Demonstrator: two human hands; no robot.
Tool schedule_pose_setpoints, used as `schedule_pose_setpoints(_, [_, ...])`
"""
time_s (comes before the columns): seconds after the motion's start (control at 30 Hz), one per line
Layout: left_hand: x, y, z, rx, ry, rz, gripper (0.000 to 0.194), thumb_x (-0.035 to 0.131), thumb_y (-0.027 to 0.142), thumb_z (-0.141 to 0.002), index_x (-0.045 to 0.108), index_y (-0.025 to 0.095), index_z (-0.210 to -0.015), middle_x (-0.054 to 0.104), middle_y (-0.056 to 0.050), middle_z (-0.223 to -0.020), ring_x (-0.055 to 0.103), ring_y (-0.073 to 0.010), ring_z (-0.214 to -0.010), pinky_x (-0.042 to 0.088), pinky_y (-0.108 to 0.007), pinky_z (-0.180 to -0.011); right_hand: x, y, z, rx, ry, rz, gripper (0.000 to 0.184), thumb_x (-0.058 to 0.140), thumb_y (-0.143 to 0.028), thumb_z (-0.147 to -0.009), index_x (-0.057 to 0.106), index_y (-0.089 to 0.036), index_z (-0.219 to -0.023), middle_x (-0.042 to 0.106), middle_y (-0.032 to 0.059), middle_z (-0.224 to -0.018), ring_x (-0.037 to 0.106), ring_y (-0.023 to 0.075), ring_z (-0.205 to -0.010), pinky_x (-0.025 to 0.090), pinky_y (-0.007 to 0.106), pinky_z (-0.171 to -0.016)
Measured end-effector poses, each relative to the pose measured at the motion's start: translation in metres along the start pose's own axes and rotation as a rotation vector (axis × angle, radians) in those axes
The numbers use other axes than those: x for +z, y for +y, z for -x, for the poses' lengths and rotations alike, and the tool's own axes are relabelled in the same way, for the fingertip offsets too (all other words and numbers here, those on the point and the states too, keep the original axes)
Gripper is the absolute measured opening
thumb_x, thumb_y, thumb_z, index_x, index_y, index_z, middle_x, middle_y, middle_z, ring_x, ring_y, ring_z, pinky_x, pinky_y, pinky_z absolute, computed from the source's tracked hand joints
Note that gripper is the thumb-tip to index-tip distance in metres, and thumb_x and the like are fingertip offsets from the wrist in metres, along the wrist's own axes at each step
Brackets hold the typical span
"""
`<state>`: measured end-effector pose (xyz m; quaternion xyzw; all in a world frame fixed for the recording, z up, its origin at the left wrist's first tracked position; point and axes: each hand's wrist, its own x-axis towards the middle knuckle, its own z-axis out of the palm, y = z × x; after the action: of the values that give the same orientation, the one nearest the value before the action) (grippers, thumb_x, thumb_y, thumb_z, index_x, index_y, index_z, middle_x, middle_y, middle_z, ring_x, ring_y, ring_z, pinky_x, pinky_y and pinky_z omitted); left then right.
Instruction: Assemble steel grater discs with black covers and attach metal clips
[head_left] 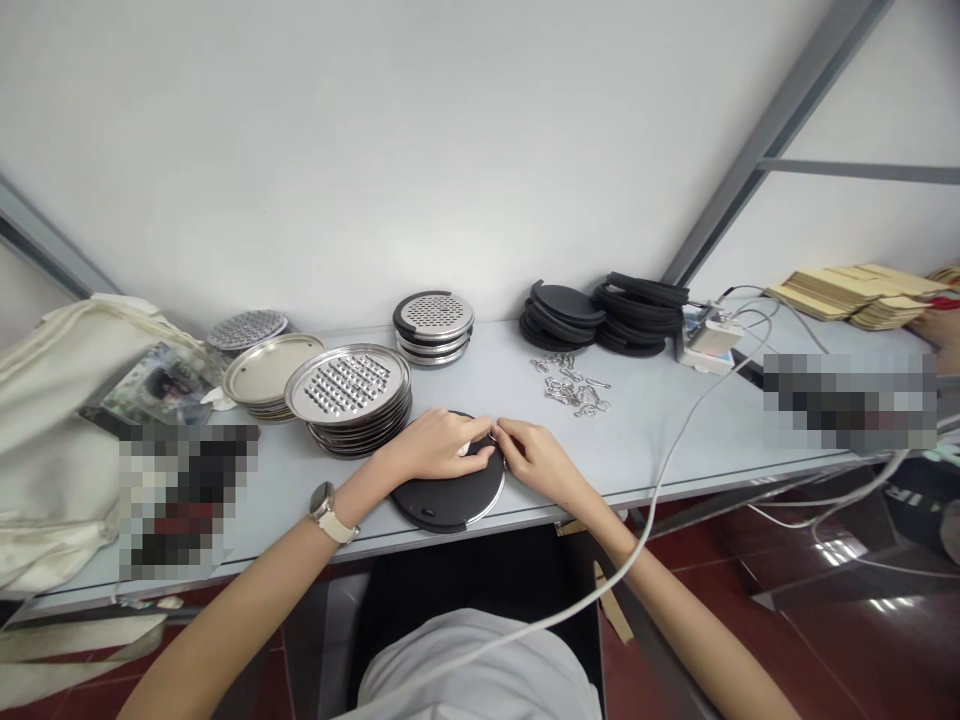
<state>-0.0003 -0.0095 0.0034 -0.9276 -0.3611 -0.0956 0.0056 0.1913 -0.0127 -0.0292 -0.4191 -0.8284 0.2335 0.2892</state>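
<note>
A black round disc [446, 500] with a silver edge lies flat near the table's front edge. My left hand [439, 445] is over its upper part, fingers bent and closed toward the disc's upper right edge. From the right, my right hand [541, 462] meets it there, thumb and fingertips pinched together. Between the fingertips of both hands a small shiny metal piece [493, 434] shows; most of it is hidden. Just left of my hands stands a stack of round metal graters [349, 385]. Small metal clasps [574, 385] lie loose beyond my right hand.
Behind are stacked graters with black trim [433, 315], black discs [562, 310] and black rings [641, 315]. Pale metal lids [274, 370] and a cloth bag [67, 400] are left. A white cable [660, 480] crosses over my right forearm. Wooden pieces [847, 290] lie far right.
</note>
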Motion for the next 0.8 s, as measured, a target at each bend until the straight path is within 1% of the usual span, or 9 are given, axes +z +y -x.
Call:
schedule_pose_setpoints(0.27, [-0.0018,0.0016,-0.0002,-0.01,0.009,0.014,0.017,0.044,0.036,-0.09,0.05,0.02,-0.087,0.064,0.002,-0.069,0.058,-0.014,-0.058,0.024,-0.027,-0.052,0.001,0.0011,0.0008,-0.006,0.013,-0.002,0.027,0.038,-0.023,-0.096,0.043,-0.02,-0.069,0.052,-0.0015,-0.061,0.046,0.012,-0.055,0.029,0.024,-0.056])
schedule_pose_setpoints(0.8, [-0.0014,0.0023,0.0007,-0.026,0.026,-0.01,0.016,0.046,0.036,-0.089,0.051,0.021,-0.086,0.063,0.003,-0.067,0.057,-0.0135,-0.057,0.022,-0.028,-0.051,0.0001,0.0009,0.0003,-0.013,-0.008,0.005,0.027,0.037,-0.022,-0.096,0.043,-0.02,-0.07,0.053,-0.0009,-0.063,0.047,0.0126,-0.056,0.031,0.024,-0.058])
